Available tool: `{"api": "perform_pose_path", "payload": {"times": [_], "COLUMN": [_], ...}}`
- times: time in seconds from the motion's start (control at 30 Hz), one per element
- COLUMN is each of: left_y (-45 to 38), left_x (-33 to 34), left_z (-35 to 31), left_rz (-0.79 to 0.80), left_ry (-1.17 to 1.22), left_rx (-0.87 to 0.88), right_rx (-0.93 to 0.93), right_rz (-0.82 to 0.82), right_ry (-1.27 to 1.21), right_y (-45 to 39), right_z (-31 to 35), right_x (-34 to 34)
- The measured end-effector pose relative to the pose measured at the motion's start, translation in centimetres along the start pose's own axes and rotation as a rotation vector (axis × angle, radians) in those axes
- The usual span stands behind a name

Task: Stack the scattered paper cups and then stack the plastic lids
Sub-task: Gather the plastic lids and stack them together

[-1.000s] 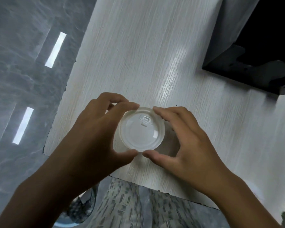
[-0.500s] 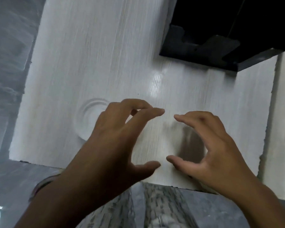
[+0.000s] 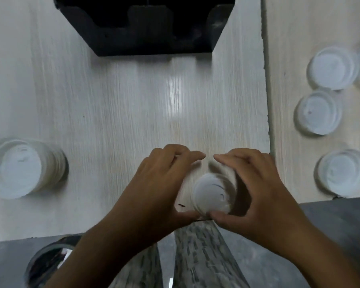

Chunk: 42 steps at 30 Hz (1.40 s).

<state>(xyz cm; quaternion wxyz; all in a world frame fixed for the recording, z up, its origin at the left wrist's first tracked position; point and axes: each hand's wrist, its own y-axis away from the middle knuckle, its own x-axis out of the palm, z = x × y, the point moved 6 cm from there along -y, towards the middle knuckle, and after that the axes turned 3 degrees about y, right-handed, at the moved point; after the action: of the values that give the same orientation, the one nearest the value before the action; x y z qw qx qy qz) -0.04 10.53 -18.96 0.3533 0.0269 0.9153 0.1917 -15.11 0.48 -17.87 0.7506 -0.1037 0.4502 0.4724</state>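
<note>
While both hands cup the lid, the right hand pinches it; the lid stack lies far left, nearer the left hand.

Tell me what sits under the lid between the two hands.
The lid tops a blurred white stack, with the left hand and right hand cupped round it. Both hands hide its lower part.

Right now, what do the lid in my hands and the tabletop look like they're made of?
The lid looks like thin, milky translucent plastic, judging by its moulded ridges, though it is blurred. The tabletop looks like pale wood-grain laminate: fine printed streaks and a glossy reflection.
</note>
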Motion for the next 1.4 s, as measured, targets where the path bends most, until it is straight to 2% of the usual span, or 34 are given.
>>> {"api": "perform_pose_path", "payload": {"times": [0.2,0.47,0.63,0.77,0.9,1.1,1.27,1.4], "left_y": [-1.0,-1.2,-1.0,-0.2,0.5,1.3,1.9,2.2], "left_x": [1.9,1.1,0.0,-2.4,-5.2,-7.2,-7.2,-7.1], "left_z": [-0.8,-0.4,0.7,2.1,3.2,3.5,3.8,3.9], "left_rz": [-0.025,-0.111,-0.121,-0.198,-0.258,-0.192,-0.161,-0.207], "left_ry": [-0.081,-0.046,0.093,0.324,0.479,0.843,0.987,0.951], "left_rx": [0.049,0.039,0.024,-0.038,-0.085,-0.037,-0.032,-0.072], "right_rx": [-0.027,-0.053,-0.051,-0.017,-0.070,-0.168,-0.254,-0.171], "right_rz": [0.076,-0.059,-0.077,-0.103,-0.168,-0.199,-0.158,-0.119], "right_ry": [0.070,0.044,-0.012,-0.101,-0.197,-0.350,-0.421,-0.557], "right_y": [0.9,-0.4,-1.8,-3.1,-4.9,-7.0,-7.1,-6.7], "right_z": [-1.3,-1.0,0.1,1.3,3.6,6.4,8.0,7.8], "right_x": [1.6,1.5,1.1,0.0,-1.0,-1.6,-1.1,-0.5]}}
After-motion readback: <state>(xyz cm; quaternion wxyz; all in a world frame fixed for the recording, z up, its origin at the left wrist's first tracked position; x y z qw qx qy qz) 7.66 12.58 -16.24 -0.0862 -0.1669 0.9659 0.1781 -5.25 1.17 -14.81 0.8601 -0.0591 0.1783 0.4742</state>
